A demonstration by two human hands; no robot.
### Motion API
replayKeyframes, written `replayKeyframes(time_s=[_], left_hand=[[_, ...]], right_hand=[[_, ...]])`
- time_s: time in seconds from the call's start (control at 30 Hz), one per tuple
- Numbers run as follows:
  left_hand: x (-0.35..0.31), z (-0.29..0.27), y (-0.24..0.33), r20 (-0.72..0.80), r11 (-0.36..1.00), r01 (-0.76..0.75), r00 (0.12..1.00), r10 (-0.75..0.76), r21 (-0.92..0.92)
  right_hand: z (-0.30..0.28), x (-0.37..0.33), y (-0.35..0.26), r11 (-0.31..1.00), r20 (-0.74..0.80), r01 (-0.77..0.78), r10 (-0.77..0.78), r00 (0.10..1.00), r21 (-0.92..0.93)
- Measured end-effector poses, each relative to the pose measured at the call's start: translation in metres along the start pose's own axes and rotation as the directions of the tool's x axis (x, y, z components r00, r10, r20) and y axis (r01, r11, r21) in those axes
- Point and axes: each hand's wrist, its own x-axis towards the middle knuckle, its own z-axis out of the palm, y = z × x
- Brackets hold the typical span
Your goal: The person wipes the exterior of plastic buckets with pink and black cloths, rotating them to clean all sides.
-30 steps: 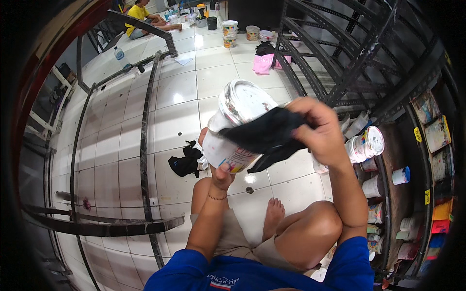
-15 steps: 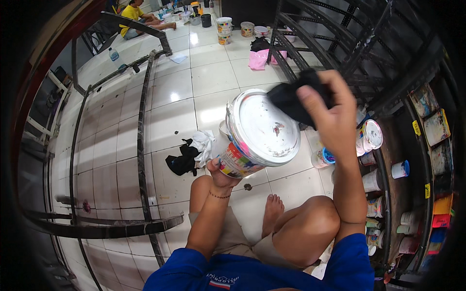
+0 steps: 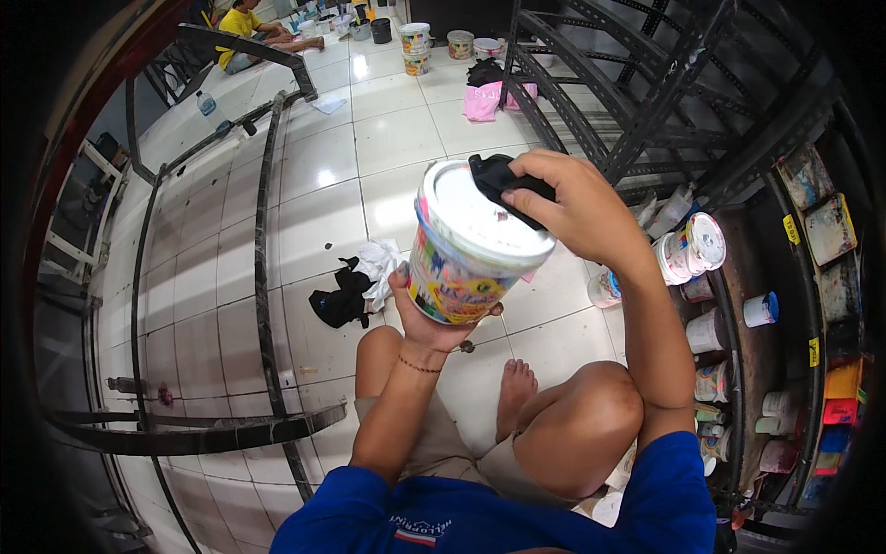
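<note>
The white-lidded bucket (image 3: 461, 282) was held up above the person's lap, tilted, its lid (image 3: 461, 198) on and smudged. The left hand (image 3: 432, 323) cupped the bucket's lower part, thumb and fingers spread around opposite sides. The right hand (image 3: 568, 198) was curled, pinching a bunched black rag (image 3: 503, 180) against the far right of the lid. The step in hand seemed to be wiping the lid clean; the next move likely called for firm strokes over the remaining smudges and rim, with the left hand keeping the bucket steady. Beyond, a white cloth (image 3: 380, 268) and a dark cloth (image 3: 340, 300) lay on the tiled floor (image 3: 397, 203), while paint tubs (image 3: 690, 249) stood to the right.
</note>
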Motion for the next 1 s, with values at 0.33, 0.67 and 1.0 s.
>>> replayKeyframes(time_s=[0.33, 0.67, 1.0], left_hand=[[-0.004, 0.013, 0.011, -0.025, 0.964, 0.149, 0.987, -0.158, -0.222], [0.005, -0.031, -0.004, -0.146, 0.952, 0.122, 0.975, -0.168, -0.281], [0.031, -0.098, -0.002, -0.114, 0.964, 0.150, 0.977, -0.178, -0.218]], right_hand=[[0.031, -0.003, 0.006, 0.969, -0.113, -0.108, 0.136, 0.984, 0.224], [0.052, -0.002, 0.033, 0.970, 0.084, 0.011, -0.033, 0.996, 0.243], [0.029, -0.037, 0.137, 0.784, 0.078, -0.486, 0.497, 0.864, 0.386]])
